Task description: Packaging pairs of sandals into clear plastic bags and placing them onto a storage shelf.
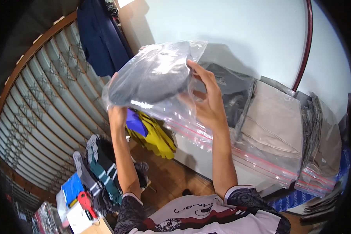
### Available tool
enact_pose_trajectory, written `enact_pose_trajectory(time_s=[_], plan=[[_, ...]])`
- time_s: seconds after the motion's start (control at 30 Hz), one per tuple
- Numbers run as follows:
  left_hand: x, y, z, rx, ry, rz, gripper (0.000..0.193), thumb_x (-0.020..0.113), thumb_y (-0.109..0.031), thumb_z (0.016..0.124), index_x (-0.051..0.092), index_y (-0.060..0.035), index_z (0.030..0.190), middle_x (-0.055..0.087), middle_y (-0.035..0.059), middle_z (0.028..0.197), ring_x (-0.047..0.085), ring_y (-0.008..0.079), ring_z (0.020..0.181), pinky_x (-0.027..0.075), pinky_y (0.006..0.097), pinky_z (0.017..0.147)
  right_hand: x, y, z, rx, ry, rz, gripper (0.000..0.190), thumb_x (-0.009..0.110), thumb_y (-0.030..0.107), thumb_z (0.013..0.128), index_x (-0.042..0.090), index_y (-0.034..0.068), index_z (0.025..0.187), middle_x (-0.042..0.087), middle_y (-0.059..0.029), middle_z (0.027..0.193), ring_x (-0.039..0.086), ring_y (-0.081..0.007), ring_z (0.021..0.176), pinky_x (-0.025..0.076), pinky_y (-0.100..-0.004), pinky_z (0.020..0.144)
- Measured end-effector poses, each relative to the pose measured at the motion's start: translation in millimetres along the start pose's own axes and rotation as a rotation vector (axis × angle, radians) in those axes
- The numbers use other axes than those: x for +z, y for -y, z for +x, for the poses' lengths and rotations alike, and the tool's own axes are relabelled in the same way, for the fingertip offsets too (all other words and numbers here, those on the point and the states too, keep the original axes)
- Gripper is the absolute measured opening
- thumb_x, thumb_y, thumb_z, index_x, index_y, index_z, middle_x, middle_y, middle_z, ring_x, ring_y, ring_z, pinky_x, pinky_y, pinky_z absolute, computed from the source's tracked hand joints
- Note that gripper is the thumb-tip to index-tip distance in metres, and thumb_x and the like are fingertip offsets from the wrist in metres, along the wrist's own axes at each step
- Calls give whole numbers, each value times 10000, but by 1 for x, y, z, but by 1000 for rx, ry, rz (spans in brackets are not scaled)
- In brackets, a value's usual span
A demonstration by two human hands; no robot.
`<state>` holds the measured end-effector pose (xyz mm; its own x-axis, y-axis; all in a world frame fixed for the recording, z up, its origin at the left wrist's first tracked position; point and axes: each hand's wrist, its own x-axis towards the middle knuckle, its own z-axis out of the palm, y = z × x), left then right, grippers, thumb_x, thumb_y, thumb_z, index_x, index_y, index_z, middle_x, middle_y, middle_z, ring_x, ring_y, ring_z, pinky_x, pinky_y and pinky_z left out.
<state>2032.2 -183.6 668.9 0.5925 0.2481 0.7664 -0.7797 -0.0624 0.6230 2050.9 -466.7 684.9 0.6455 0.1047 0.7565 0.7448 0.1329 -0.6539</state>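
A clear plastic zip bag (161, 73) with a folded dark grey garment inside is held up in front of me. My left hand (117, 108) grips its left edge, with the fingers partly hidden behind the bag. On the right side my right hand (206, 96) holds the plastic, one fingertip at the upper right edge and other fingers behind the clear film. Glare covers part of the bag. Behind my right hand lie a bagged dark garment (231, 96) and a bagged beige garment (272, 117), their red zip strips towards me.
Stacked bagged clothes (324, 131) stand at the far right. Yellow cloth (156, 134) hangs below the bag. At lower left are striped dark garments (102, 172), a blue packet (71, 188) and a red tape dispenser (86, 203). A folding metal gate (41, 111) is at left, navy trousers (101, 38) above.
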Motion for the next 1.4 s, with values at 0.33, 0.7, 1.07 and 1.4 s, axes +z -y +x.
enact_pose_trajectory(time_s=[0.33, 0.7, 1.07, 1.4], plan=[[-65, 162, 143, -330, 156, 179, 460, 509, 41, 882, 503, -29, 1337, 615, 118, 1227, 599, 229, 1127, 475, 363, 985, 78, -113, 93, -8, -184, -323, 696, 821, 91, 696, 524, 144, 1324, 564, -198, 1190, 563, -373, 1127, 458, -435, 971], [-76, 216, 137, -429, 331, 99, 501, 530, 17, 931, 443, -37, 1421, 573, 92, 1314, 562, 223, 1174, 453, 323, 1003, 108, -178, 70, 55, -241, -426, 760, 767, 174, 812, 382, 34, 1452, 561, -251, 1298, 552, -334, 1207, 406, -399, 1040], [-73, 232, 133, -435, 394, 88, 499, 578, -73, 940, 450, -53, 1422, 572, 117, 1316, 555, 209, 1149, 448, 312, 983, 99, -183, 68, 81, -278, -363, 774, 704, 75, 849, 319, 77, 1520, 517, -257, 1403, 528, -382, 1283, 412, -385, 1052], [-65, 226, 132, -236, 409, 222, 517, 629, 8, 884, 500, -34, 1382, 657, 65, 1143, 601, 141, 997, 482, 264, 876, 100, -164, 67, 252, -377, -567, 657, 623, -12, 856, 420, 75, 1474, 535, -272, 1369, 541, -422, 1249, 440, -399, 1031]])
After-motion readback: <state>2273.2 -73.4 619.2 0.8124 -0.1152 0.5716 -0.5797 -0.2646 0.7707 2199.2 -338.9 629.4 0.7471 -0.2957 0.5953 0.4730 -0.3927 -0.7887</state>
